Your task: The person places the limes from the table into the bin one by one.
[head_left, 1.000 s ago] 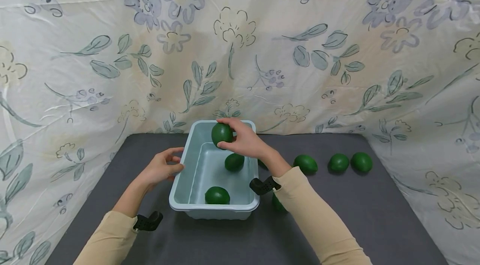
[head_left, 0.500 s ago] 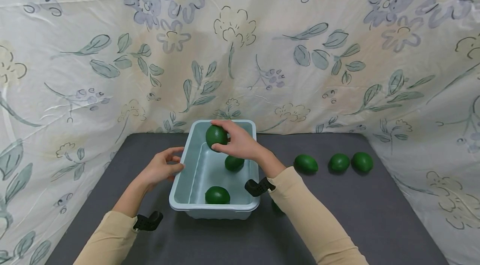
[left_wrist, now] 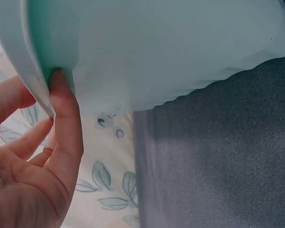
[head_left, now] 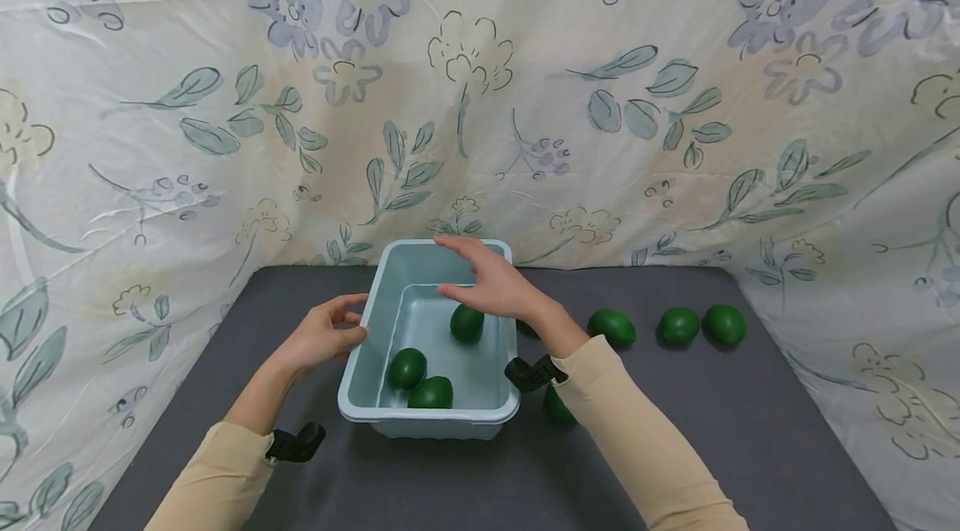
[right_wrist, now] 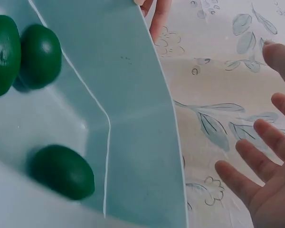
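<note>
Presently three green fruits (head_left: 407, 368) lie inside the tub (head_left: 427, 414), pinched at its left by the left hand (head_left: 324, 338); the right hand (head_left: 497, 279) spreads empty above it, nearer the loose fruits (head_left: 611, 328) rightward, one mostly hidden, perhaps touching the tub

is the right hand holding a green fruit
No, the right hand is spread above the pale blue bin, holding nothing.
</note>
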`<state>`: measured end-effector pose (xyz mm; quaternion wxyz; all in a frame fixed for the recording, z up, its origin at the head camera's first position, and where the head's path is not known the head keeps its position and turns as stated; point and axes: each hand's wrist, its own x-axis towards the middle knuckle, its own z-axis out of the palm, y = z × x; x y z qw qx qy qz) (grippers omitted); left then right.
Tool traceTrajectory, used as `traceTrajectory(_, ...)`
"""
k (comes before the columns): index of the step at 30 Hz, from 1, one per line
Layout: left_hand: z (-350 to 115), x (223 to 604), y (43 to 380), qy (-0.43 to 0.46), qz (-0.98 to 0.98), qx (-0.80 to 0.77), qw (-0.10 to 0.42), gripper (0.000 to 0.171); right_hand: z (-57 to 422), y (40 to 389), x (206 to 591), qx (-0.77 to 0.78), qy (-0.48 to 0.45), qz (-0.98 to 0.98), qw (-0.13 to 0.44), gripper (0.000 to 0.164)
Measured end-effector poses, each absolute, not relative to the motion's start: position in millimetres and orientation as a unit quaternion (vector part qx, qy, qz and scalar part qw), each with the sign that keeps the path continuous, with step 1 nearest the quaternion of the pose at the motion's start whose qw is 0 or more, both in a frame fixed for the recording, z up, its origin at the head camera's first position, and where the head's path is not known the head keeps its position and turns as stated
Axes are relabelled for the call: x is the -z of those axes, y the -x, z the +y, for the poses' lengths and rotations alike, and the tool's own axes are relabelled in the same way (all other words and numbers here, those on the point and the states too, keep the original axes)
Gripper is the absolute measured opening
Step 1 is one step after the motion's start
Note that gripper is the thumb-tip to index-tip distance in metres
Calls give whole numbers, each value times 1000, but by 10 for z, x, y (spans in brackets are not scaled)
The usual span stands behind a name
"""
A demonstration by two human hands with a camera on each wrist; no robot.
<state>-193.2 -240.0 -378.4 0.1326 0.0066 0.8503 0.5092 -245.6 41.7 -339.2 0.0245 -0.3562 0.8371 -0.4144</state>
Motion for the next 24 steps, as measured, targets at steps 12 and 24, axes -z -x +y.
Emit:
traceTrajectory(12,-2403,3785,1915,-11,849,-511,130,60,734,2332,3429,420,382,820,-71,55)
traceTrajectory(24,-2400,3787,1913,-10,852,-507,127,61,1161,2206,3617,386,376,838,-88,55)
